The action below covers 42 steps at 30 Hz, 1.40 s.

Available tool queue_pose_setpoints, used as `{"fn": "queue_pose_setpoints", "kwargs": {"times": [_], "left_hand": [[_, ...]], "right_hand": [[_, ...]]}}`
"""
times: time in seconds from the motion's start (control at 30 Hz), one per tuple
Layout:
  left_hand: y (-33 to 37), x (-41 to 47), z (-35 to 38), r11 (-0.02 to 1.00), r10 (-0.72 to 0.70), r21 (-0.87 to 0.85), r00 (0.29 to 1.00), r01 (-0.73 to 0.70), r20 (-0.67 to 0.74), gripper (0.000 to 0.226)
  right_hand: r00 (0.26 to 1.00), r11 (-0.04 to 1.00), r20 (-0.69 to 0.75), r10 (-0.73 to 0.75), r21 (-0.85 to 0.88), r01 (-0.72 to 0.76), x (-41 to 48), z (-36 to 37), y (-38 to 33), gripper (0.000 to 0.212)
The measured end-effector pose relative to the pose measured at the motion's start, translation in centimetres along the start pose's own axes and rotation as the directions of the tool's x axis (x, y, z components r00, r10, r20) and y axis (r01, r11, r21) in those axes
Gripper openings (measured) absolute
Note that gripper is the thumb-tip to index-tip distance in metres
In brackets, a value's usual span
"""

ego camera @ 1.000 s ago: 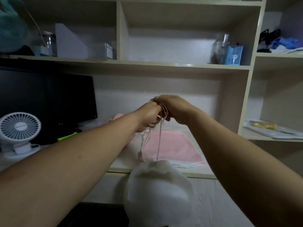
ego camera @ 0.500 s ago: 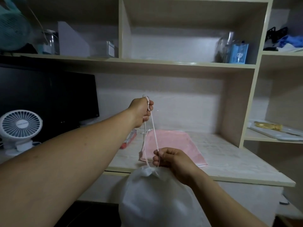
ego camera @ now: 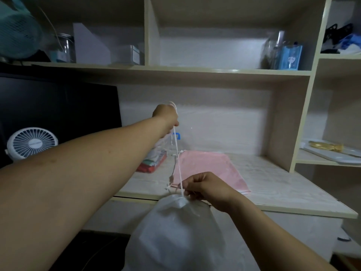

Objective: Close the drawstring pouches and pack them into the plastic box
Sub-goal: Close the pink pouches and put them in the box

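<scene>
Now | pouch (ego camera: 175,231) is hung at 6 o'clock of view, neck pinched by right hand (ego camera: 205,187) as a brace | cord (ego camera: 177,153) is clenched by left hand (ego camera: 166,116) at neck's 12 o'clock, held taut for cinching | box (ego camera: 169,142) is seen behind cord, apart from pouch

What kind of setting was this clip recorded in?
Most likely a home desk or study nook. A dark monitor and a small white desk fan are at the left, and a pale wooden shelf unit above the desktop holds a glass jar and a blue box.
</scene>
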<state>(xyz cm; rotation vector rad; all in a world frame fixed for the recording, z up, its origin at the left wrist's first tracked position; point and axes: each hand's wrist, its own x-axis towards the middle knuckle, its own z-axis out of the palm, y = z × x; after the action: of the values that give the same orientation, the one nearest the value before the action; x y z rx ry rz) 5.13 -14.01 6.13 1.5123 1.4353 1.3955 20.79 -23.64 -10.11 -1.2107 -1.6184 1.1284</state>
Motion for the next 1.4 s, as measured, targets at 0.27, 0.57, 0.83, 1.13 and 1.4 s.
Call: {"fn": "queue_pose_setpoints", "kwargs": {"times": [0.27,0.57,0.83,1.13,1.4], "left_hand": [[-0.9,-1.9,2.5,0.931,-0.040,-0.305,0.888,0.199,0.458,0.032],[-6.8,-3.8,0.6,0.877,0.176,0.294,0.821,-0.381,0.543,0.033],[-10.4,-4.5,-0.4,0.899,0.061,0.238,0.643,-0.368,0.763,0.020],[-9.8,-5.7,0.1,0.950,-0.030,0.234,0.686,-0.207,0.727,0.019],[-11.0,-5.8,0.8,0.963,0.076,0.139,0.729,-0.230,0.681,0.011]], "right_hand": [[0.979,0.998,0.192,-0.061,0.019,0.058,-0.8,0.9,-0.1,0.017],[1.000,0.997,0.010,-0.028,0.079,0.028,0.6,-0.7,-0.2,0.016],[0.996,0.997,-0.025,-0.083,-0.001,0.083,0.8,-2.8,-2.6,0.017],[0.991,0.995,-0.118,-0.069,-0.086,0.059,0.9,-2.6,-2.7,0.022],[0.994,1.000,-0.107,-0.022,-0.019,0.020,1.3,-3.0,-3.3,0.013]]}}
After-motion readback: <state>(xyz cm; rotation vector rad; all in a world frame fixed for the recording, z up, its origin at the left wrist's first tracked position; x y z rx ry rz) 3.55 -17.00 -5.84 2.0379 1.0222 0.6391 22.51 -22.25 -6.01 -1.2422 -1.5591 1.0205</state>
